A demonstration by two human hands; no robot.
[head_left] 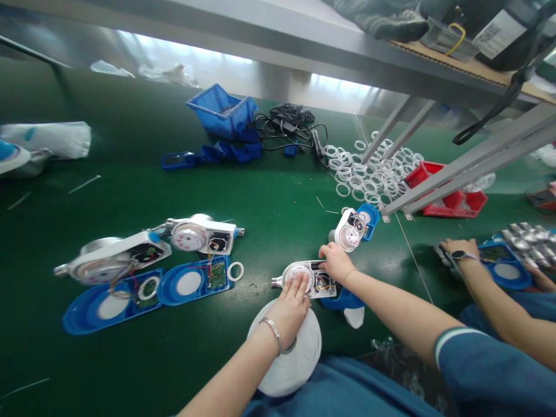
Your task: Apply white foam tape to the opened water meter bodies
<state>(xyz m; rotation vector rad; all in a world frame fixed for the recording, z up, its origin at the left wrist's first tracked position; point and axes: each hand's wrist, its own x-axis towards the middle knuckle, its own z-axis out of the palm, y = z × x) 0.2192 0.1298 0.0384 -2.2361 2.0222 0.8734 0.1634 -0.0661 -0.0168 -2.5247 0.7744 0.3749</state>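
Note:
In the head view, a white housing [316,287] lies in front of me, with a round disc [299,273], a metal stub at its left end and wires inside its right part. My left hand [289,310] rests on the disc with fingers stretched flat, its wrist above a large white roll [304,359]. At the housing's upper right edge, my right hand [336,263] has its fingers curled onto the rim; the fingertips are partly hidden. A blue cover [343,300] sits partly under the housing's right end. Just beyond my right hand is a similar small unit [348,234].
Two opened white units [191,236] with blue covers [178,284] lie at left. Many clear rings [358,179] are spread near metal shelf legs [434,185] and red bins [454,202]. A blue bin [223,113] and cables stand behind. A co-worker's hands [463,249] work at right.

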